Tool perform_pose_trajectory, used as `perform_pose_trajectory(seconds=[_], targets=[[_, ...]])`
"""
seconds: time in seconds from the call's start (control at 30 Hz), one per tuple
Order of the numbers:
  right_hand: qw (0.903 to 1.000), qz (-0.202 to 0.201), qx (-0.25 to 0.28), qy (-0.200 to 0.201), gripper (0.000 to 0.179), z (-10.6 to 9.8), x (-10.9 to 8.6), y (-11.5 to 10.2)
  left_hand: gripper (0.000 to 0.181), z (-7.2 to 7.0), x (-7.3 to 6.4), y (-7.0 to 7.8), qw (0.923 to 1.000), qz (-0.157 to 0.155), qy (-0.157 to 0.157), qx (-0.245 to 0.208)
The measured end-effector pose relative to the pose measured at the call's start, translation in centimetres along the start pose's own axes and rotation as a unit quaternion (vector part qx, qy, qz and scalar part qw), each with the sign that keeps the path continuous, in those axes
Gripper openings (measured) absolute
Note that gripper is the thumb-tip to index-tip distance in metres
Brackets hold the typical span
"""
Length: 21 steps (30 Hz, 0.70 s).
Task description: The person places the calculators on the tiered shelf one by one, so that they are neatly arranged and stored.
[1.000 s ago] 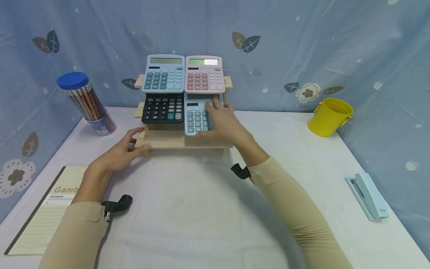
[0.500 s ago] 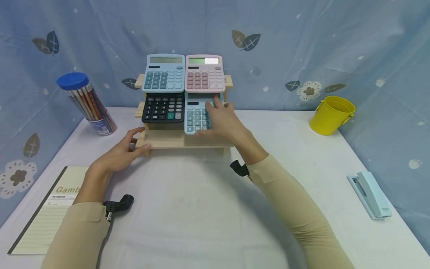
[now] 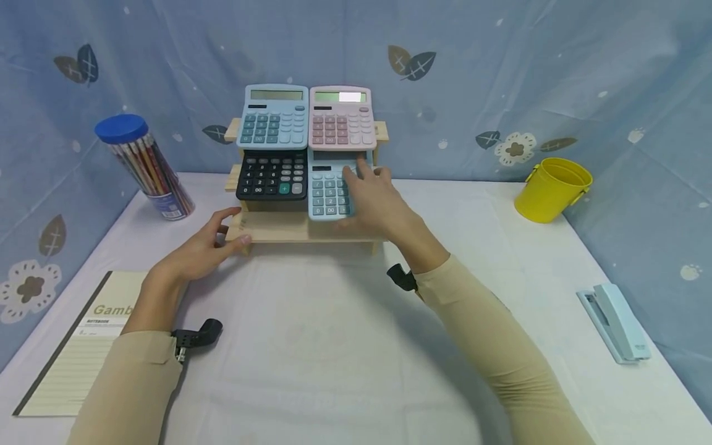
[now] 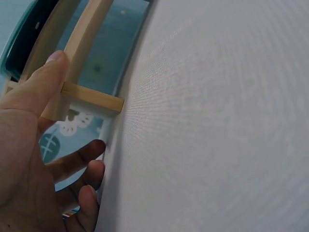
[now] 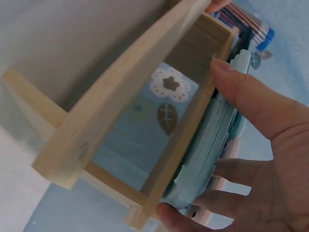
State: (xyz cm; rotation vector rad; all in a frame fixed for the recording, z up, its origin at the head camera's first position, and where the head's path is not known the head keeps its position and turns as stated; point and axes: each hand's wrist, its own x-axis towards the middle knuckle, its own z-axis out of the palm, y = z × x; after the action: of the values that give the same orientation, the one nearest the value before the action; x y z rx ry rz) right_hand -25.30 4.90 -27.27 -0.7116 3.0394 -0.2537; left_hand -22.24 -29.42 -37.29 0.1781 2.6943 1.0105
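Note:
A light blue calculator [image 3: 329,194] leans on the right of the wooden rack's [image 3: 278,227] middle tier. My right hand [image 3: 384,204] holds it, fingers over its upper right part and thumb by its near edge. The right wrist view shows that calculator [image 5: 205,140] side-on, with the thumb [image 5: 241,87] at one end. My left hand [image 3: 194,250] grips the left end of the rack's lowest shelf. There the thumb presses the wooden shelf [image 4: 79,48], while several fingers hang loosely below. Beside the held calculator sits a black calculator [image 3: 272,176].
On the top tier stand another light blue calculator [image 3: 274,117] and a pink calculator [image 3: 342,117]. A pencil tub [image 3: 147,167] is at the back left, a notebook [image 3: 83,346] at the front left. A yellow bucket [image 3: 553,190] and a stapler [image 3: 614,323] are on the right.
My right thumb has shifted slightly to the right along the calculator's near edge. The head view has tilted a little; the left hand and the rack look unchanged.

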Motion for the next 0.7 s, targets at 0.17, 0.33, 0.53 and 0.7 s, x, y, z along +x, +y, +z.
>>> perform_pose_trajectory(seconds=[0.17,0.33,0.53,0.7], targets=[[0.9996,0.0,0.006,-0.026,0.104,-1.0,0.6,0.1,0.091,-0.2,0.0,0.1,1.0,0.0,0.0,0.002],[0.9996,0.001,0.01,-0.025,0.103,-1.2,1.5,0.4,0.09,-0.2,-0.2,0.1,1.0,0.001,0.0,-0.006],[0.998,0.001,0.063,0.006,0.106,-0.3,2.1,1.6,0.091,-0.1,-0.3,0.1,0.9999,-0.001,-0.001,-0.013],[0.9933,-0.002,0.111,0.034,0.11,0.5,2.4,2.5,0.092,-0.1,-0.1,0.1,0.9999,-0.006,-0.006,-0.015]])
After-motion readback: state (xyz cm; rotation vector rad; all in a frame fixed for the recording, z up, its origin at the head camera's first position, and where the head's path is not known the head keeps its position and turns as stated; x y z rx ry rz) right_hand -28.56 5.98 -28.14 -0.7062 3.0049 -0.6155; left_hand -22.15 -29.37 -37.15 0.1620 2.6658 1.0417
